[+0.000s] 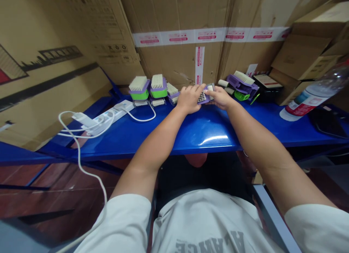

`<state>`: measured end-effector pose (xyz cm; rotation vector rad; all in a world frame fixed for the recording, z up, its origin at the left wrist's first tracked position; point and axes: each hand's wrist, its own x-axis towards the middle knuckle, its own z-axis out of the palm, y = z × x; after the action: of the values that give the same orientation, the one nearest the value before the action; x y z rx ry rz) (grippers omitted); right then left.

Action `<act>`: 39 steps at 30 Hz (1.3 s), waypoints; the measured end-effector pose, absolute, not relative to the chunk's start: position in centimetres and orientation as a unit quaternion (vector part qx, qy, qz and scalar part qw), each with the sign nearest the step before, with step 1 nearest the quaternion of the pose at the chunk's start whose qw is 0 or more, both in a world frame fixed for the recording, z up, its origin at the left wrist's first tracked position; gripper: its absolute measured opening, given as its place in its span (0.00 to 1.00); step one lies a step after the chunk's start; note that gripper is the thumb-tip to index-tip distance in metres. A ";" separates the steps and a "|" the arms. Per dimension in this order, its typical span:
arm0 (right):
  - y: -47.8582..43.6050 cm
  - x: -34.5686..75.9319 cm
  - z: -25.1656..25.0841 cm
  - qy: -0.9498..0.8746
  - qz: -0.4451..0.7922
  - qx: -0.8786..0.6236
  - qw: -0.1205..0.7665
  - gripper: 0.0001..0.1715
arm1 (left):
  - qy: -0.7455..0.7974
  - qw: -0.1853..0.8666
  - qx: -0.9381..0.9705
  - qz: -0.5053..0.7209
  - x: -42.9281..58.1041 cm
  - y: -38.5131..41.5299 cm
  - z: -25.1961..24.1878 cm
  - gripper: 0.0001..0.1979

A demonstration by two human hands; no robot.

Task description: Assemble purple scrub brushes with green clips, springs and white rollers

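My left hand [190, 98] and my right hand [220, 98] meet over a purple plastic brush piece [203, 97] with rows of dark studs, and both grip it. A small grey part [210, 87] stands at its far end. To the left are several white-bristled brushes on green and purple bases [148, 86]. To the right lie a purple brush with white bristles [242, 82], a green plastic piece [241, 96] and short white rollers [225, 86].
The glossy blue bench [207, 133] has a white power strip [114, 113] with a trailing white cable [68, 136] at left. A plastic bottle [313, 93] lies at right, near a black box [267, 87]. Cardboard boxes [177, 31] rise behind the bench.
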<state>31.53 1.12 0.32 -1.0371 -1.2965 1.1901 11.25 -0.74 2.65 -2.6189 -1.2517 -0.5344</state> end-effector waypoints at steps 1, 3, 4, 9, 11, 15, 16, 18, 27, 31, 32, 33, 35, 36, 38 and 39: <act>1.1 31.5 0.3 -0.541 0.497 -0.430 0.524 0.33 | -0.422 0.096 -0.883 -0.181 11.3 -0.7 2.7 0.45; 1.1 31.5 0.3 -0.542 0.499 -0.427 0.525 0.35 | -0.421 0.097 -0.883 -0.181 11.2 -0.7 2.6 0.45; 1.1 31.5 0.3 -0.542 0.499 -0.427 0.524 0.35 | -0.421 0.098 -0.884 -0.180 11.2 -0.7 2.6 0.45; 1.2 31.6 0.1 -0.550 0.496 -0.419 0.526 0.37 | -0.419 0.105 -0.882 -0.189 11.1 -0.5 2.4 0.48; 1.3 31.6 0.1 -0.553 0.494 -0.416 0.526 0.39 | -0.417 0.108 -0.881 -0.197 11.1 -0.3 2.2 0.50; 1.5 31.7 -0.1 -0.558 0.493 -0.415 0.522 0.40 | -0.420 0.114 -0.879 -0.198 11.1 0.0 2.0 0.53; 1.5 31.7 -0.1 -0.560 0.494 -0.413 0.522 0.41 | -0.421 0.114 -0.878 -0.195 11.1 0.0 2.0 0.53; 1.6 31.8 -0.2 -0.564 0.495 -0.408 0.520 0.42 | -0.423 0.114 -0.879 -0.190 11.1 0.1 2.0 0.54; 1.1 31.5 0.1 -0.562 0.494 -0.409 0.522 0.40 | -0.416 0.110 -0.882 -0.193 11.1 -0.2 2.2 0.50; 0.8 31.4 0.4 -0.559 0.493 -0.420 0.518 0.36 | -0.413 0.105 -0.884 -0.190 11.1 -0.2 2.3 0.51; 0.8 31.4 0.4 -0.559 0.492 -0.420 0.518 0.36 | -0.413 0.104 -0.885 -0.189 11.1 -0.2 2.3 0.51; 0.8 31.4 0.4 -0.558 0.492 -0.420 0.519 0.36 | -0.413 0.103 -0.885 -0.188 11.1 -0.2 2.3 0.51; 0.9 31.4 0.4 -0.557 0.492 -0.420 0.520 0.37 | -0.413 0.104 -0.885 -0.186 11.1 -0.2 2.3 0.51; 0.9 31.4 0.4 -0.557 0.493 -0.420 0.520 0.37 | -0.414 0.104 -0.885 -0.185 11.1 -0.2 2.3 0.51; 0.9 31.3 0.3 -0.556 0.492 -0.423 0.520 0.36 | -0.414 0.105 -0.885 -0.183 11.1 -0.2 2.3 0.51; 0.9 31.3 0.3 -0.555 0.492 -0.423 0.520 0.35 | -0.414 0.105 -0.886 -0.183 11.1 -0.2 2.3 0.50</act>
<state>31.34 0.88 0.27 -1.0147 -1.3308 1.1788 11.10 -0.24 2.29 -2.6094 -1.2194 -0.5394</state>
